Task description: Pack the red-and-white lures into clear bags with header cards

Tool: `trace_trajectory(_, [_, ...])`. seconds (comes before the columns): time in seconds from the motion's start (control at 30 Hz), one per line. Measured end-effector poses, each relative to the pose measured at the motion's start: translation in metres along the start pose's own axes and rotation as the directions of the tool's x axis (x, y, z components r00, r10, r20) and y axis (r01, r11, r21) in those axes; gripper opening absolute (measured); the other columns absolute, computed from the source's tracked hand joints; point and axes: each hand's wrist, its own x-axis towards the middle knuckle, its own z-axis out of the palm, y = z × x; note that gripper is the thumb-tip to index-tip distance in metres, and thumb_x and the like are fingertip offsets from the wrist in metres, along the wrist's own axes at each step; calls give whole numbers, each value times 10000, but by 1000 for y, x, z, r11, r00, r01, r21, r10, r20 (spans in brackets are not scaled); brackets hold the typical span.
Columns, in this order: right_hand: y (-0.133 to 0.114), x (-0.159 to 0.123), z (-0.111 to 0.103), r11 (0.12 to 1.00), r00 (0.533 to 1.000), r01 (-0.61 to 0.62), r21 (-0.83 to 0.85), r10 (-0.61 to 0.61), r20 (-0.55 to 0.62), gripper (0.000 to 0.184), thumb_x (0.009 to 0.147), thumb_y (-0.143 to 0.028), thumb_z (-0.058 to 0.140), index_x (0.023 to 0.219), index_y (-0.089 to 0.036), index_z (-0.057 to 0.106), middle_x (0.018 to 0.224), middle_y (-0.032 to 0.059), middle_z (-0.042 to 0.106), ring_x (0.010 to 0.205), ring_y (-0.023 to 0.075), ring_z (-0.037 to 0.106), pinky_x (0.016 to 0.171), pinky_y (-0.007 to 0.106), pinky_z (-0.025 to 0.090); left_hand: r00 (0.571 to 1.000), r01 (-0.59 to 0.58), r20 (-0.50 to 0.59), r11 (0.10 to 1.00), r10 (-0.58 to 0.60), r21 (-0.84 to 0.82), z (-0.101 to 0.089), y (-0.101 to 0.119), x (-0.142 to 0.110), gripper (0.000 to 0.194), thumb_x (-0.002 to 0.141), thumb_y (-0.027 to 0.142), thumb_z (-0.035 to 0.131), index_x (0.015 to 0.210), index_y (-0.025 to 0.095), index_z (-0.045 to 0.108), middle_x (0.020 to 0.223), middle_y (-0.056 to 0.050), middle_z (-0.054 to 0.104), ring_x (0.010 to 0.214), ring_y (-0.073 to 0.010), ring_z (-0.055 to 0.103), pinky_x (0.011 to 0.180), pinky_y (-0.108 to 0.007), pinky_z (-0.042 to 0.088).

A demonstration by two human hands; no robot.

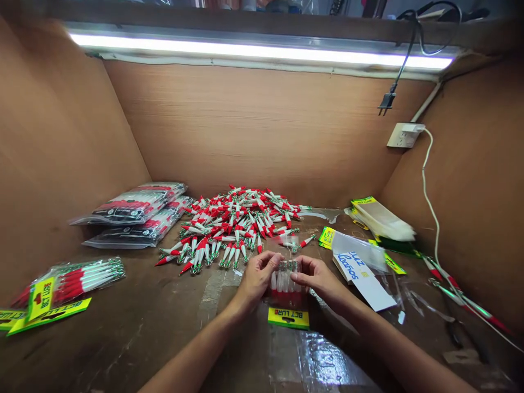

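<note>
Between my hands lies a see-through packet of red-and-white squid lures [285, 283], its yellow "BCT LURE" header card [289, 317] toward me and upside down. My left hand [262, 273] pinches the packet's far left edge, thumb and fingers closed. On the right side my right hand [315, 277] grips it with the thumb across the lures. The far end of the plastic stands up between both hands and looks blurred. Just beyond them spreads a big heap of loose red-and-white lures [241, 218] with green hooked ends. One loose lure [307, 240] rests near my right fingers.
Filled packets [90, 278] lie at left, below stacked bags of lures [135, 210]. On the right are header-card bags [380, 218], a white handwritten card [362, 278] and several loose lures [470, 300]. A black plug [387, 102] hangs above; a white cable [428, 191] runs down the wall.
</note>
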Motion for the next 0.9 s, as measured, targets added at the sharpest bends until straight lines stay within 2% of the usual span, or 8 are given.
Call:
trace_trajectory(0.07, [-3, 0, 0, 1000, 1000, 14, -20, -14, 19, 414, 770, -454, 792, 1057, -178, 675, 903, 29, 675, 793, 179, 591, 661, 259, 424, 999, 14, -29, 1000, -14, -7, -1, 2, -1, 396, 859, 515, 703, 1000, 147, 742, 841, -37, 700, 710, -152, 608, 649, -233, 466])
trace_trajectory(0.13, [-7, 2, 2, 998, 999, 35, -54, -36, -13, 435, 814, -481, 743, 1130, -188, 681, 984, 49, 693, 853, 194, 599, 694, 269, 432, 999, 28, -45, 999, -29, -20, -1, 4, -3, 405, 856, 509, 708, 1016, 140, 757, 854, -54, 717, 716, -163, 625, 648, -243, 478])
trace_trajectory(0.27, [-12, 7, 4, 991, 987, 34, -132, -54, -151, 344, 849, -487, 688, 876, -149, 747, 815, 39, 682, 723, 162, 539, 652, 269, 389, 997, 63, -41, 996, -65, -58, 3, 7, -6, 417, 828, 508, 742, 975, 120, 780, 824, -76, 735, 674, -167, 637, 596, -239, 477])
trace_trajectory(0.33, [-12, 9, 4, 988, 981, 51, -147, -78, -178, 332, 844, -462, 693, 777, -140, 742, 721, 21, 642, 671, 144, 492, 635, 268, 365, 995, 90, -30, 992, -93, -88, 6, 9, -6, 427, 814, 518, 753, 954, 117, 785, 830, -88, 746, 668, -168, 647, 591, -240, 485])
trace_trajectory(0.4, [-11, 9, 3, 991, 981, 62, -121, -83, -176, 329, 841, -453, 693, 757, -139, 741, 680, 8, 607, 644, 134, 459, 620, 266, 350, 992, 126, -15, 984, -129, -122, 7, 10, -7, 443, 799, 531, 762, 958, 118, 786, 844, -101, 756, 674, -173, 661, 603, -248, 500])
trace_trajectory(0.67, [4, 13, -3, 999, 990, -44, 11, 45, -133, 401, 784, -501, 746, 622, -144, 662, 583, -19, 514, 561, 106, 395, 561, 259, 297, 961, 276, 24, 940, -277, -200, 6, 8, -8, 469, 754, 532, 797, 964, 113, 790, 915, -143, 773, 707, -184, 691, 657, -276, 537])
trace_trajectory(0.9, [13, 14, -12, 972, 977, -190, 140, 202, -74, 399, 674, -495, 843, 659, -137, 667, 613, -18, 563, 547, 88, 433, 553, 236, 317, 939, 342, 15, 927, -344, -154, 7, 6, -9, 486, 708, 540, 825, 937, 113, 791, 903, -132, 777, 698, -163, 688, 643, -237, 502])
